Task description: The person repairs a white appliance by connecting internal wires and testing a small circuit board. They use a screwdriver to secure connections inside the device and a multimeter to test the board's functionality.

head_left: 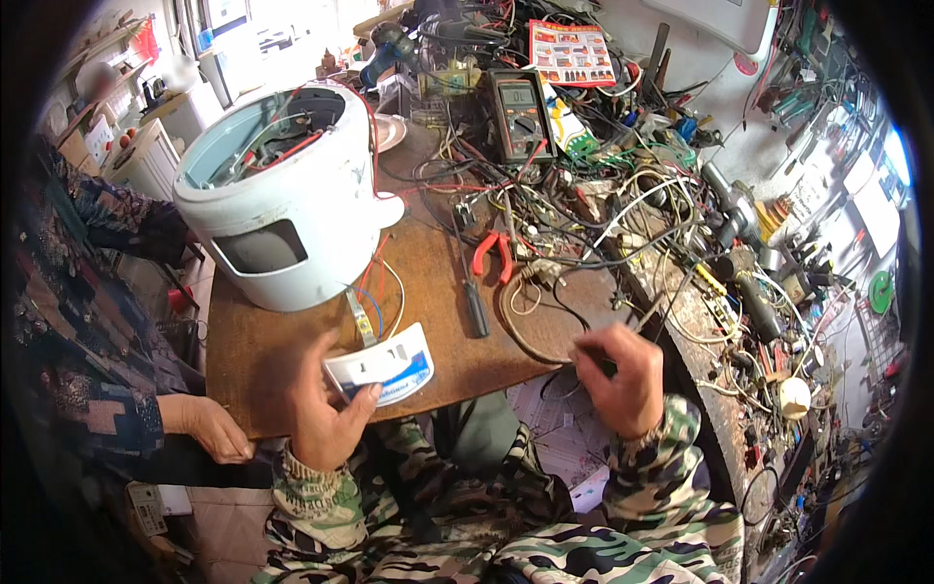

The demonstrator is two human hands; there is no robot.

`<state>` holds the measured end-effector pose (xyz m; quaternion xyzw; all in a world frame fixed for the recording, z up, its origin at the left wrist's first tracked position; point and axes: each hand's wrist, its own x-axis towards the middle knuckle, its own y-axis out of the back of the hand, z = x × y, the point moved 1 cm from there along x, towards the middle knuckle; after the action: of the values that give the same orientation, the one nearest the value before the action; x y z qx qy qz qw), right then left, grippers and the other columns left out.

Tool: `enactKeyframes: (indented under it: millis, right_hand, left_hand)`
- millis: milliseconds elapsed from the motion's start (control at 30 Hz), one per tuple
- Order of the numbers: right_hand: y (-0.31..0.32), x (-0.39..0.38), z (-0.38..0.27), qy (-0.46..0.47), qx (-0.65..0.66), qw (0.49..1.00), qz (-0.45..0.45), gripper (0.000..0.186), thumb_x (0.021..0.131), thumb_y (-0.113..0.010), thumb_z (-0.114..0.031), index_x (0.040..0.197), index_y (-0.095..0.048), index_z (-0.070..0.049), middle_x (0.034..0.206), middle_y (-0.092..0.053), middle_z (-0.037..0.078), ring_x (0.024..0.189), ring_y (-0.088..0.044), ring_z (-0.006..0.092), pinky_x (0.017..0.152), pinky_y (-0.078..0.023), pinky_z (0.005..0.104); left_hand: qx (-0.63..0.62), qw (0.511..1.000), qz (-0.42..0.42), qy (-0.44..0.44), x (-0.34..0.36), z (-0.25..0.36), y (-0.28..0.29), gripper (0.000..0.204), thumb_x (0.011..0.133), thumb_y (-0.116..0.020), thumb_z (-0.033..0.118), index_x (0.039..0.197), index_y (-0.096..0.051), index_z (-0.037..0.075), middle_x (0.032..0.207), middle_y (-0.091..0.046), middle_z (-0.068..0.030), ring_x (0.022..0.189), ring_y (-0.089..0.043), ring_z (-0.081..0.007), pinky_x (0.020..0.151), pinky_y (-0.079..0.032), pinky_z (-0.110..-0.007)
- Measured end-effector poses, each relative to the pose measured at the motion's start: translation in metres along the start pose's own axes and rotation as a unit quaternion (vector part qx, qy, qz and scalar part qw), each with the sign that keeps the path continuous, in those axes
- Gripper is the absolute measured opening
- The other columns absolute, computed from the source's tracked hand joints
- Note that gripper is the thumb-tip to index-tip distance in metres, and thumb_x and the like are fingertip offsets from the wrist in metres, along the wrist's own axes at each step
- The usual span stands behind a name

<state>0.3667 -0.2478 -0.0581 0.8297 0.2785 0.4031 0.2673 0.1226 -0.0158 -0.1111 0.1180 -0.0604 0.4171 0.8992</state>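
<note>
My left hand [329, 404] pinches a white control panel cover [409, 360] with a blue printed label, thumb on its near edge. A flat ribbon strip [360, 316] and thin coloured wires run from it toward a white rice cooker body [292, 219], which stands tilted with its top off and wires inside. My right hand [628, 380] is raised over the table's right front edge, fingers curled together beside a grey-brown cord [530, 346]. Whatever sits between those fingers is hidden. Between my hands lie a black-handled screwdriver [475, 310] and red-handled pliers [493, 255].
A multimeter [520, 115] stands at the back of the wooden table [438, 365]. Tangled wires [623, 214], parts and tools crowd the right side. At the left, another person's hand [209, 426] hangs by the table's edge. A red-and-white printed sheet [571, 54] lies behind.
</note>
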Motion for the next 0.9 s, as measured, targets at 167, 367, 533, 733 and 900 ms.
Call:
enactKeyframes:
  millis: [167,367,533,733,900]
  right_hand:
    - [-0.030,0.142,-0.001,0.123,-0.023,0.990,-0.068,0.018,0.087,-0.072,-0.016,0.097,-0.070,-0.001,0.090,-0.069,0.020,0.084,-0.068,0.0417,0.073,-0.054,0.0468]
    - [-0.132,0.255,-0.010,0.138,0.061,0.963,-0.222,0.034,0.085,-0.075,-0.015,0.113,-0.072,0.004,0.098,-0.076,0.020,0.087,-0.076,0.0273,0.078,-0.059,0.0367]
    - [-0.175,0.290,-0.023,0.095,0.277,0.932,-0.215,0.038,0.091,-0.057,-0.020,0.118,-0.070,0.005,0.092,-0.074,0.022,0.083,-0.072,0.0294,0.081,-0.056,0.0401]
    - [-0.169,0.341,-0.038,0.093,0.230,0.963,-0.110,0.065,0.096,-0.068,-0.048,0.121,-0.068,0.012,0.102,-0.076,0.023,0.096,-0.074,0.0265,0.084,-0.058,0.0369]
    - [-0.164,0.380,-0.123,0.163,-0.043,0.976,-0.139,0.054,0.091,-0.074,-0.025,0.134,-0.062,0.005,0.116,-0.072,0.028,0.108,-0.072,0.0346,0.093,-0.056,0.0402]
  left_hand:
    - [0.019,0.999,0.026,-0.016,0.001,-0.004,-0.002,0.070,0.083,-0.082,0.007,0.143,-0.047,-0.005,0.120,-0.065,-0.0210,0.103,-0.071,-0.0239,0.083,-0.061,-0.034]
    - [0.050,0.998,0.042,-0.005,-0.002,-0.003,0.002,0.070,0.079,-0.087,0.011,0.138,-0.053,-0.005,0.113,-0.069,-0.0208,0.098,-0.073,-0.0237,0.078,-0.062,-0.034]
    - [0.083,0.995,0.040,-0.033,-0.006,-0.007,0.004,0.069,0.077,-0.089,0.015,0.135,-0.056,-0.004,0.109,-0.073,-0.0194,0.095,-0.075,-0.0239,0.077,-0.063,-0.035]
    - [0.092,0.996,0.020,-0.012,-0.004,0.001,0.008,0.067,0.079,-0.088,0.019,0.135,-0.058,0.000,0.107,-0.073,-0.0181,0.095,-0.075,-0.0255,0.079,-0.061,-0.035]
    - [0.127,0.992,0.017,-0.012,-0.008,-0.003,0.012,0.068,0.079,-0.088,0.024,0.135,-0.058,-0.002,0.113,-0.071,-0.0238,0.097,-0.074,-0.0356,0.082,-0.060,-0.041]
